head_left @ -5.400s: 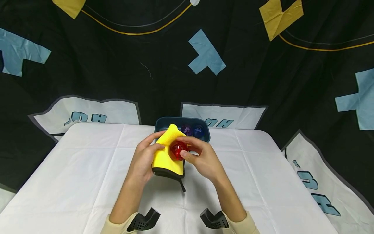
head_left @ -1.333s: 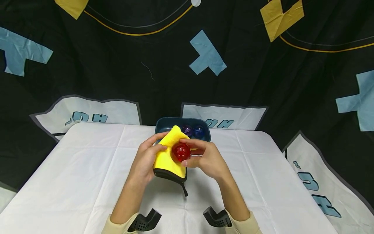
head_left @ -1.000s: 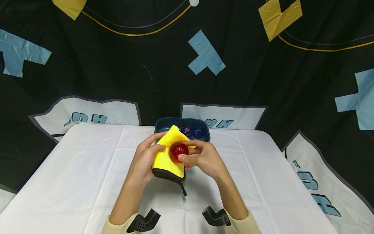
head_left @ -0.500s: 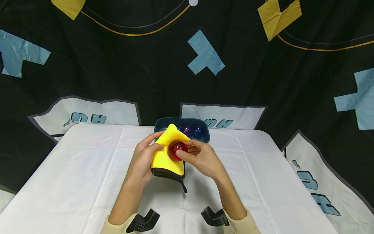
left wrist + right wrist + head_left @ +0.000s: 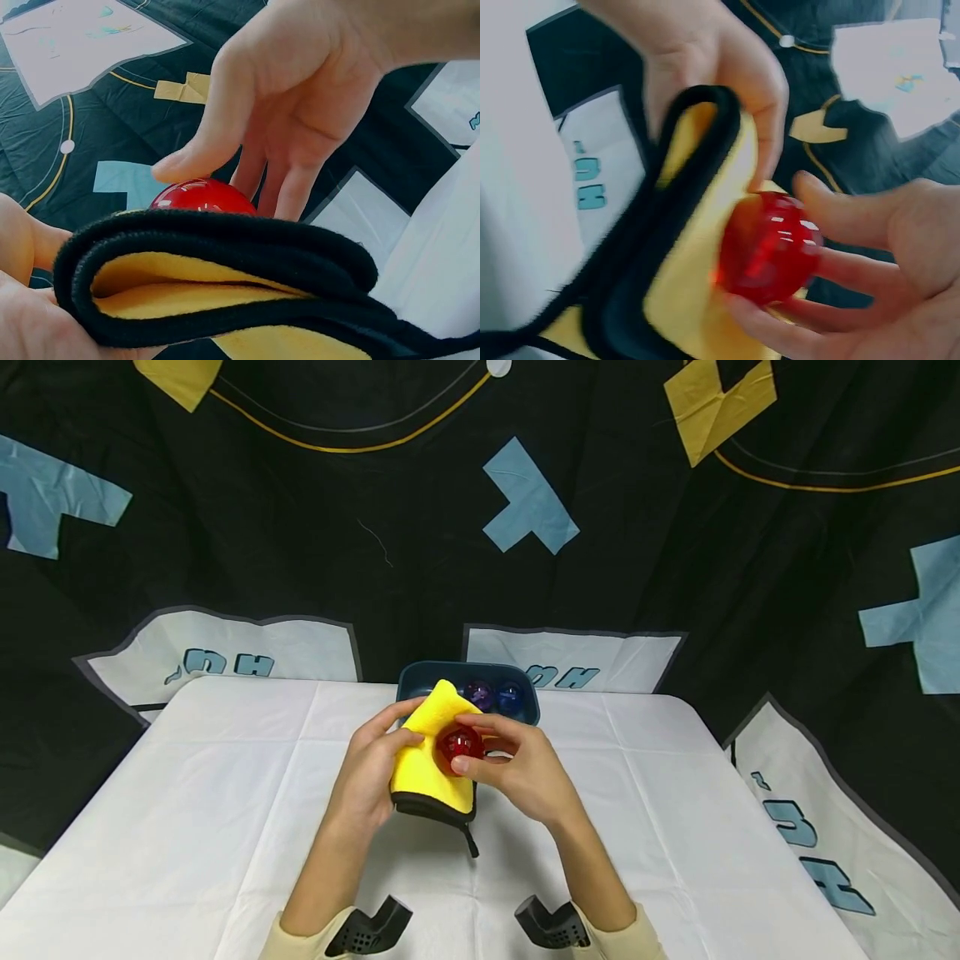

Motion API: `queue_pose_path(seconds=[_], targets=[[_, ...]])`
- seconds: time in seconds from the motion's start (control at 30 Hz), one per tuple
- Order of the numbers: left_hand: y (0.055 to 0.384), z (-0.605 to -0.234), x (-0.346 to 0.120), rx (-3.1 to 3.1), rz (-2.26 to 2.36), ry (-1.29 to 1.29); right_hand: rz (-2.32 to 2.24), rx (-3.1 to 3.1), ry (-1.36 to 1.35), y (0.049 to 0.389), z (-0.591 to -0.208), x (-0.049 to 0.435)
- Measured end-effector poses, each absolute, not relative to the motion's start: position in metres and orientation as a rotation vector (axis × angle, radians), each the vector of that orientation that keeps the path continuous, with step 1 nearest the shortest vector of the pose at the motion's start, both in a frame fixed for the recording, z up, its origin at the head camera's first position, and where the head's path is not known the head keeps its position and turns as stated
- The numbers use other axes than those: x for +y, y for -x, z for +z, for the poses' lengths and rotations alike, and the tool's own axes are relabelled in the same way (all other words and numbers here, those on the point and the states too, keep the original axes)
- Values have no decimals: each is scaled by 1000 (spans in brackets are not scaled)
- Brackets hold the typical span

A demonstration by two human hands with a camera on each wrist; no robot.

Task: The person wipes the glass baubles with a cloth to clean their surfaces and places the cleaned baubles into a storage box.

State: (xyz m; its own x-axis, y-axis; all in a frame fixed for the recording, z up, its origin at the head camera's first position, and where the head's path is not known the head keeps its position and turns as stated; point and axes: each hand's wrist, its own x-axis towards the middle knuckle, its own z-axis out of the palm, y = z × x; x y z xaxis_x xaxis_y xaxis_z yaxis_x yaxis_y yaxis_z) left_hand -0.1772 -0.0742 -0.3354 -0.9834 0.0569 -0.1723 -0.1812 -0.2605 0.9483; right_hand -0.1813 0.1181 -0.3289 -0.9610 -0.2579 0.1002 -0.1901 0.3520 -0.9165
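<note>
A folded yellow cloth (image 5: 429,772) with a black edge and a hanging loop is gripped by my left hand (image 5: 369,772), thumb on top and fingers behind. Against its face lies a glossy, see-through red ball (image 5: 462,743). My right hand (image 5: 531,768) pinches this ball between thumb and fingers. In the right wrist view the red ball (image 5: 769,247) touches the yellow side of the cloth (image 5: 697,300). From the left wrist the cloth's folded black rim (image 5: 217,232) hides the lower part of the ball (image 5: 204,196).
Behind the hands a dark blue tray (image 5: 420,673) stands near the table's far edge. It holds a purple ball (image 5: 478,695) and a blue ball (image 5: 510,697). A white cloth covers the table (image 5: 225,810); a black printed curtain (image 5: 420,552) hangs behind it.
The right hand's fingers and thumb have shifted around the red ball, and the ball has moved slightly to and fro against the cloth. The left hand keeps its hold on the cloth.
</note>
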Motion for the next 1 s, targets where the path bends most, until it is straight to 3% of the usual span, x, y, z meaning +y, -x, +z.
queue_pose_path(seconds=[0.23, 0.7, 1.0], targets=[[176, -336, -73, 1809, 2370, 154, -1648, 2510, 504, 183, -326, 125], [176, -335, -74, 1862, 2357, 173, -1677, 2407, 185, 190, -334, 121], [176, -335, -76, 1850, 2382, 163, -1603, 2416, 226, 195, -338, 121]])
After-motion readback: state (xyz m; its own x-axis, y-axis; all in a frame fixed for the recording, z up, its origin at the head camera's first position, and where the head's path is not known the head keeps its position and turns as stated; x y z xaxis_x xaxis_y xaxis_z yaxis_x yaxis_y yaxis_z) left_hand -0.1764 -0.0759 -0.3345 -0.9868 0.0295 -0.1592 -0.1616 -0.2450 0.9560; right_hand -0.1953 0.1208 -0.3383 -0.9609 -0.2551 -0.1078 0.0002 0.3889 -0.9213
